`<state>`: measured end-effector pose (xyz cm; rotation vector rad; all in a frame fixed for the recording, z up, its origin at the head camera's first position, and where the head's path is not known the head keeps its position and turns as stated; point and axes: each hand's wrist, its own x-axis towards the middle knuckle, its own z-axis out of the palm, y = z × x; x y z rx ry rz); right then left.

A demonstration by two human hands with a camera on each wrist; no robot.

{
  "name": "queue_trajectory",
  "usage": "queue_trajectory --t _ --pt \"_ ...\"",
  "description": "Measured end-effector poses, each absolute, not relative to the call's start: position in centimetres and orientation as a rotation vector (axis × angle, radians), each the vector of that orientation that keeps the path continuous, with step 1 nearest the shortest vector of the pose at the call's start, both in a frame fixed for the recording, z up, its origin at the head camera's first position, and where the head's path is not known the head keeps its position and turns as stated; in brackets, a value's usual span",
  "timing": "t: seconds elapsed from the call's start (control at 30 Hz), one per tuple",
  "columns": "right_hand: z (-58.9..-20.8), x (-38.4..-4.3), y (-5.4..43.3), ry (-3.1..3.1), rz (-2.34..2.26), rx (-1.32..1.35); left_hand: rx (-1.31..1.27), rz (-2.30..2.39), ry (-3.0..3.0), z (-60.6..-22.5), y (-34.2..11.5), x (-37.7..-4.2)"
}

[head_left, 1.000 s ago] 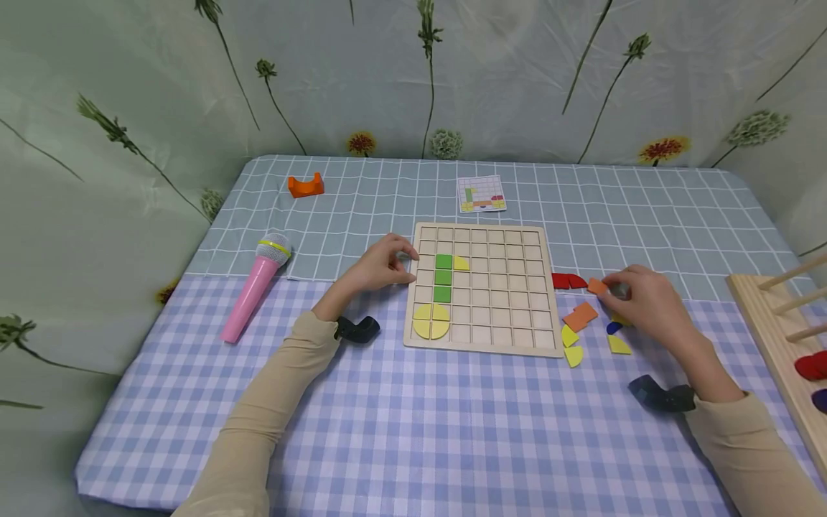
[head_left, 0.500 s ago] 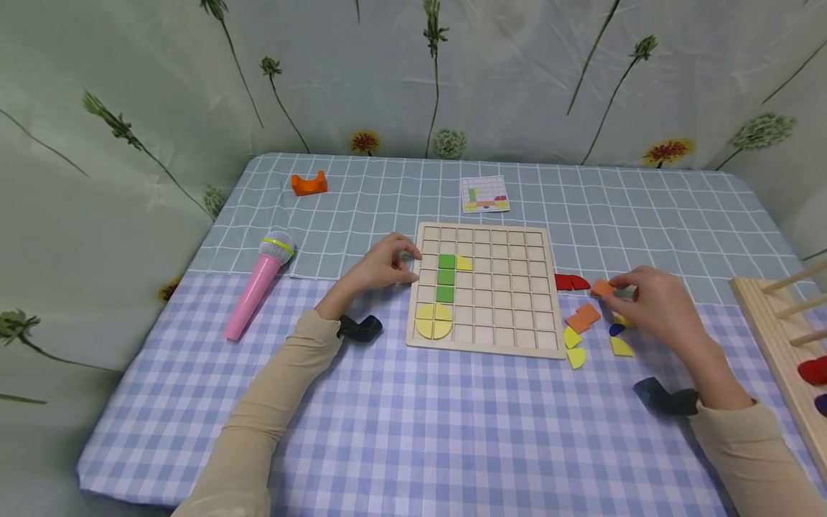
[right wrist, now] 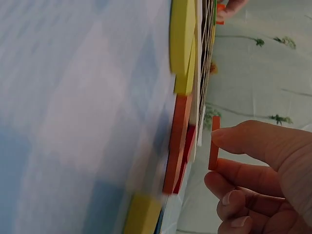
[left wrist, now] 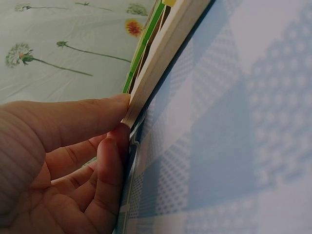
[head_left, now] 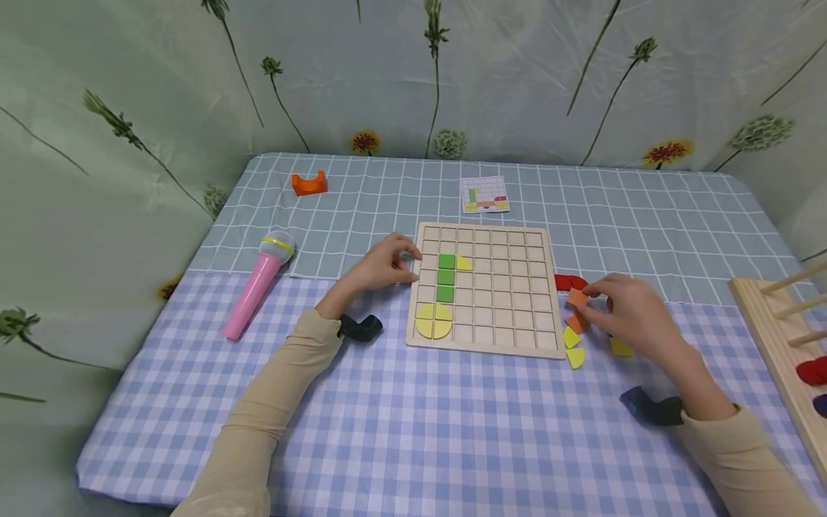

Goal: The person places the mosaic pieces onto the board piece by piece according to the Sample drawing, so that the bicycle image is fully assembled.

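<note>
Orange tile [head_left: 577, 298] in fingers [right wrist: 253, 176], three green tiles [head_left: 446, 276]

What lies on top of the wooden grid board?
On the board: three green squares, one yellow quarter-circle, and four yellow pieces forming a circle. The surface beneath them is covered.

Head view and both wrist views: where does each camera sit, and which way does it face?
Head: on the person's head, facing forward and down at a wooden grid board; left hand, right hand and sleeves show.
Left wrist: on that wrist, facing the board's edge, beside checked cloth; the left hand shows, holding the edge.
Right wrist: on that wrist, facing yellow pieces and the board; the right hand shows, pinching an orange tile.
Shared: head and right wrist both show that tile.
</note>
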<state>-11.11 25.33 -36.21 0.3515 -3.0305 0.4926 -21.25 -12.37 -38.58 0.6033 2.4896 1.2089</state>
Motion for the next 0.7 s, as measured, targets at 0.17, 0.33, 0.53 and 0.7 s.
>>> queue_trajectory --t 0.17,0.33,0.53,0.7 --pt "-36.2 -10.9 24.1 -2.989 0.516 0.428 0.606 1.21 2.491 -38.5 -12.3 -21.2" --pt "-36.2 -11.0 22.8 -2.969 0.554 0.495 0.612 1.215 2.484 -38.6 -12.3 -21.3" --pt "-36.4 -11.2 21.2 -2.897 0.535 0.629 0.62 1.213 2.489 -38.5 -12.4 -21.2" --pt "-36.5 -11.4 19.6 -2.886 0.544 0.697 0.624 1.218 2.491 -38.6 -12.4 -21.2"
